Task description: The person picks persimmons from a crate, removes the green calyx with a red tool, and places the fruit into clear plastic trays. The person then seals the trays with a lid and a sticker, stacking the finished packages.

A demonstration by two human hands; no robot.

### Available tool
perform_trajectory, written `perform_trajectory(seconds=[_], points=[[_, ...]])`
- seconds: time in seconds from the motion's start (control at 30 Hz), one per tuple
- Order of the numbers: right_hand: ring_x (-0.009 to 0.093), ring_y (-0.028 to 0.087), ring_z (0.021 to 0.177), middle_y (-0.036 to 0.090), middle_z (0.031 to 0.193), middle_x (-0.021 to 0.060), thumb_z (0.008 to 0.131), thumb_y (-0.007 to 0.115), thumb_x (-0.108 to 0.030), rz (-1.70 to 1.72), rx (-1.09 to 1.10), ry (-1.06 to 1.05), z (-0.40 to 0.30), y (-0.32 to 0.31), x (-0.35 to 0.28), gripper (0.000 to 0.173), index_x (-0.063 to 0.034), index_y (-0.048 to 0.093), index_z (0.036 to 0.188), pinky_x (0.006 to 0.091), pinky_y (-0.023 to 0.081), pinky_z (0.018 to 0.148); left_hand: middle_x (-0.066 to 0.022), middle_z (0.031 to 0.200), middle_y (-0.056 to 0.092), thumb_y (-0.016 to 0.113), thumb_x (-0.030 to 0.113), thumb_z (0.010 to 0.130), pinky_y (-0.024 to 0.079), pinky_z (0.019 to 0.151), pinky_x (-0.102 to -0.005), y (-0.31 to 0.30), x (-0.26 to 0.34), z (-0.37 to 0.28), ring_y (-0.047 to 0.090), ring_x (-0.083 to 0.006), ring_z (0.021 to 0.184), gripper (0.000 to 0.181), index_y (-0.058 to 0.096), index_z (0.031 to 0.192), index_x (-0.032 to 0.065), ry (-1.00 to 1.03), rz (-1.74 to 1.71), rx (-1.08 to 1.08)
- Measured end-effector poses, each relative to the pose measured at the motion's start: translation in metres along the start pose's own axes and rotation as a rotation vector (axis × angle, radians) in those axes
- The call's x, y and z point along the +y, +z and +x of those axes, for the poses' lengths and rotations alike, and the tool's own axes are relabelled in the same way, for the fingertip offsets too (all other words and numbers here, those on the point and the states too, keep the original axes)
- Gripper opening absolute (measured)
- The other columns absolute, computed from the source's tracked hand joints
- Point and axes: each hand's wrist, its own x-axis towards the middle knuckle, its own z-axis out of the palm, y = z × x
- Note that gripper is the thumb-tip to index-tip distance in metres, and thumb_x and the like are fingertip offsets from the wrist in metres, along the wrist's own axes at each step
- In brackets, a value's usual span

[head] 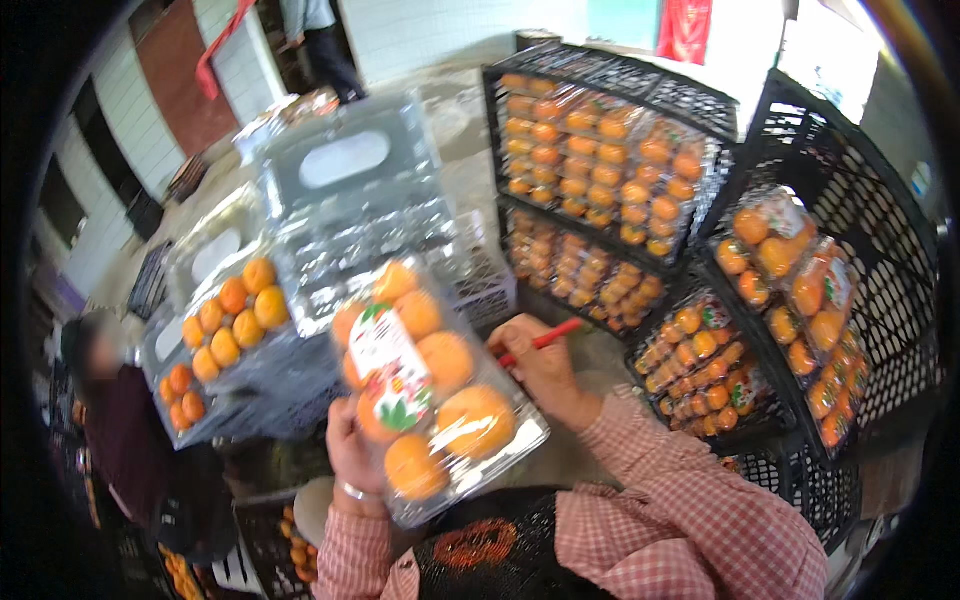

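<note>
My left hand [354,448] grips a clear plastic clamshell pack [480,476] by its left side, tilted in front of my apron. Large orange-coloured fruit [446,360] fills it in rows, and a white printed label [386,360] with red and green pictures lies on top. In my right hand [534,367] is a slim red pen [556,334], its lower end close to the pack's right edge. Whether that hand also touches the pack I cannot tell. Just beyond the pack stands an opened clear clamshell [356,214] with its lid raised.
More opened clamshells hold loose fruit [232,322] at the left. Black plastic crates [611,82] of packed fruit are stacked ahead right; another crate [892,322] with packs [772,240] stands closer. A person [124,427] is at the left, another [319,41] at the back.
</note>
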Motion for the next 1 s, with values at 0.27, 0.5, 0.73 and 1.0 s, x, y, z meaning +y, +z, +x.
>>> perform_trajectory(seconds=[0.27, 0.5, 0.73, 1.0], points=[[0.017, 0.057, 0.108, 0.054, 0.123, 0.0089, 0.09, 0.061, -0.013, 0.602, -0.384, 0.167, -0.055, -0.002, 0.026, 0.05, -0.0054, 0.04, 0.135, 0.0329, 0.049, 0.092, -0.0184, 0.119, 0.059, 0.045, 0.025, 0.088, 0.047, 0.094, -0.0395, -0.007, -0.024, 0.022, 0.06, -0.029, 0.104, 0.046, 0.049, 0.122, -0.0066, 0.04, 0.01, -0.012], [0.021, 0.06, 0.105, 0.062, 0.113, 0.0125, 0.092, 0.058, -0.02, 0.256, -0.333, 0.157, -0.034, -0.031, 0.007, 0.039, 0.0014, 0.05, 0.123, 0.0355, 0.048, 0.093, -0.0177, 0.119, 0.059, 0.045, 0.02, 0.087, 0.047, 0.095, -0.0387, -0.008, -0.019, 0.024, 0.06, -0.0269, 0.106, 0.045, 0.048, 0.123, -0.0066, 0.088, 0.17, -0.001], [0.022, 0.057, 0.112, 0.054, 0.126, 0.012, 0.084, 0.065, -0.012, 0.572, -0.384, 0.598, -0.046, -0.048, -0.029, 0.058, 0.0017, 0.039, 0.134, 0.0367, 0.046, 0.097, -0.0147, 0.124, 0.055, 0.043, 0.011, 0.084, 0.046, 0.096, -0.0351, 0.002, -0.018, 0.042, 0.058, -0.0226, 0.11, 0.047, 0.044, 0.128, -0.0056, 0.0, 0.475, -0.115], [0.021, 0.062, 0.102, 0.057, 0.119, 0.014, 0.08, 0.064, -0.009, 0.498, -0.098, 0.356, -0.034, -0.054, -0.071, 0.057, 0.0023, 0.041, 0.131, 0.0345, 0.053, 0.086, -0.0176, 0.11, 0.063, 0.044, 0.032, 0.096, 0.044, 0.093, -0.0331, 0.031, -0.001, 0.057, 0.061, -0.0247, 0.103, 0.052, 0.042, 0.129, -0.0077, 0.01, 0.682, -0.3]])
